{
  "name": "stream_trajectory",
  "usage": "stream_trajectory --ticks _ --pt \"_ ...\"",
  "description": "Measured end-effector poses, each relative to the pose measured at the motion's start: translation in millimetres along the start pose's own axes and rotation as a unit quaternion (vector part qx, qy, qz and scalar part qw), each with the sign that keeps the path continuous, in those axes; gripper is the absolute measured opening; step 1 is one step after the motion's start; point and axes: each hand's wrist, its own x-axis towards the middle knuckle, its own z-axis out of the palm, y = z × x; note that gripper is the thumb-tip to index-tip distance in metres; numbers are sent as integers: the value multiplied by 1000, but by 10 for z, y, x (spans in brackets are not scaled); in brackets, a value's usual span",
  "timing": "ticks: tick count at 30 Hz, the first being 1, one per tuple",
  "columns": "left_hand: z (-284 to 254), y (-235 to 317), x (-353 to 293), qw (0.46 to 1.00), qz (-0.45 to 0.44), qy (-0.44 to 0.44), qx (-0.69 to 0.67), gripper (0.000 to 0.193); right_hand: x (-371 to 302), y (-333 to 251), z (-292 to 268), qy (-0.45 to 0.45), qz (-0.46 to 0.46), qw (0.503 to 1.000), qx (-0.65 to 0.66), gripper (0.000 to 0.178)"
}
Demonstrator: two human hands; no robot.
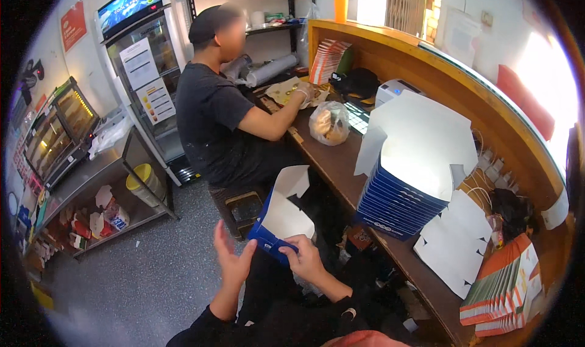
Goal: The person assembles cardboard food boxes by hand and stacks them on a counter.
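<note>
A partly folded cardboard food box [291,218], blue outside and white inside, stands over my lap with its lid flap raised. My right hand [306,262] pinches a blue flap at the box's near right corner between thumb and fingers. On the other side, my left hand [233,257] is open, fingers spread and pointing up. Its thumb tip is close to the near left edge; whether it touches cannot be made out. To the right, a tall stack of blue boxes [396,208] with white open lids rests on the counter.
Flat white cardboard blanks [454,244] and orange-and-white cartons [501,286] lie along the brown counter [323,155]. A plastic bag of bread [329,124] sits beyond. At left, a seated co-worker [213,109] handles food with a gloved hand. A stool [242,208] stands close by.
</note>
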Motion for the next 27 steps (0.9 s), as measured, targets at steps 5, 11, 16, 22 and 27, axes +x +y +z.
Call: stream_trajectory --ticks 5,11,16,22,27 --pt "-11 -18 47 906 -258 -147 -301 66 16 -129 73 -60 -86 994 -5 19" --pt "72 -158 -49 898 -236 -117 -351 58 16 -99 116 -52 -161 985 -31 19" --pt "145 -138 -74 924 -204 -104 -305 58 -74 -29 218 6 -83 996 -36 14" --pt "192 -98 -79 922 -269 -57 -272 57 -110 102 222 120 116 983 77 10" --pt "250 -185 -172 947 -169 -91 -258 56 -123 173 201 25 52 991 119 6"
